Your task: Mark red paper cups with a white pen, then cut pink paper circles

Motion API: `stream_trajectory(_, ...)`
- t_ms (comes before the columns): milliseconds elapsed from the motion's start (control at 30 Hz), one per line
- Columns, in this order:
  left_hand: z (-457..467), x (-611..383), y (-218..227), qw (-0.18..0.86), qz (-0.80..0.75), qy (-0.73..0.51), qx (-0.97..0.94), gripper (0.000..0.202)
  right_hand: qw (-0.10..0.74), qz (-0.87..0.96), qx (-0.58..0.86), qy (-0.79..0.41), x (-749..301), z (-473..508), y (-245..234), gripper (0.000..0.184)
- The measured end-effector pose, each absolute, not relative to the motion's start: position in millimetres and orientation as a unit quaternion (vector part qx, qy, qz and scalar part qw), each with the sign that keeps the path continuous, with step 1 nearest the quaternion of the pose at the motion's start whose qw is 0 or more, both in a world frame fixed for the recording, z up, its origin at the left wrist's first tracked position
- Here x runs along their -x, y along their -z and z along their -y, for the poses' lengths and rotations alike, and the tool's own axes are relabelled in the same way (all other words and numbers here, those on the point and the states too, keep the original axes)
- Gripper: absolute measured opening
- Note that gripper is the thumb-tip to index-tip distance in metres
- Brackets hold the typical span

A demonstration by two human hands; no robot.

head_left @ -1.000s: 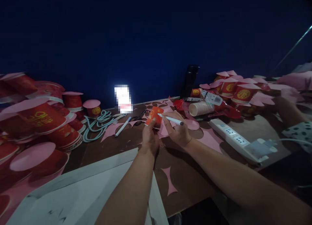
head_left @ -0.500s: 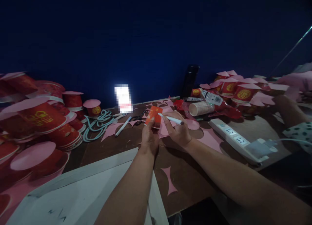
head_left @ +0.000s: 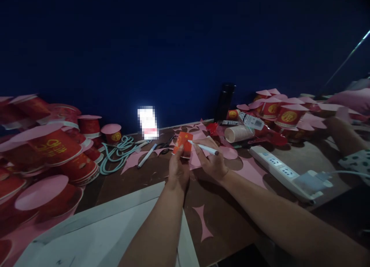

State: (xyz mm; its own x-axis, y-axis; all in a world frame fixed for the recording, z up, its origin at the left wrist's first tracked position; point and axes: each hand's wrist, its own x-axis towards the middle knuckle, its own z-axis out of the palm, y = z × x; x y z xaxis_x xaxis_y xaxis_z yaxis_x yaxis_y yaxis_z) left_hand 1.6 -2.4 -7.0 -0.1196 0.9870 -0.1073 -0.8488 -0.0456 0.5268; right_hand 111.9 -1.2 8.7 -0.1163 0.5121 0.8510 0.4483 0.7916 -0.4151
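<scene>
My left hand (head_left: 177, 168) is closed around a small red paper cup (head_left: 185, 140) with gold print, above the middle of the table. In my right hand (head_left: 215, 163), a white marker (head_left: 206, 146) is gripped like a pen. Its tip points left and meets the cup's side or lies very close to it; I cannot tell which. Pink paper scraps (head_left: 199, 159) lie beneath and behind both hands. To the left of the cup rests another white marker (head_left: 147, 155), with dark-handled scissors (head_left: 167, 147) partly hidden beside it.
Red cups topped with pink discs crowd the left (head_left: 54, 143) and back right (head_left: 289, 115). Around the middle are a coiled cable (head_left: 115, 155), lit phone (head_left: 148, 122), black bottle (head_left: 225, 101), stacked cups (head_left: 239, 134) and power strip (head_left: 277, 168). Another person's arm (head_left: 343, 130) is at right.
The camera has tilted slightly, so the whole scene sits a little lower in view. Both hands keep their hold on the cup and the marker, with little visible movement.
</scene>
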Motion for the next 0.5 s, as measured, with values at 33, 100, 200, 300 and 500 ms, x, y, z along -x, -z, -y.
stream_trajectory(33, 2.8, -1.5, 6.0, 0.650, -0.234, -0.709, -0.140, 0.024, 0.587, 0.745, 0.315, -0.033, -112.3, 1.0, -8.2, 0.021)
stream_trajectory(100, 3.2, -1.1, 4.0, 0.656, -0.225, -0.709, -0.129, 0.025, 0.598, 0.740, 0.305, -0.041, -113.1, 0.6, -7.2, 0.024)
stream_trajectory(200, 2.6, 0.4, 2.0, 0.661, -0.219, -0.710, -0.106, 0.027, 0.604, 0.736, 0.302, -0.046, -114.1, -0.5, -5.3, 0.027)
stream_trajectory(300, 0.7, 2.4, 2.2, 0.668, -0.219, -0.706, -0.085, 0.028, 0.599, 0.737, 0.311, -0.046, -114.9, -2.2, -2.8, 0.028)
stream_trajectory(500, -2.4, 6.7, 1.8, 0.668, -0.211, -0.710, -0.062, 0.023, 0.587, 0.737, 0.330, -0.051, -114.2, -4.1, 1.4, 0.029)
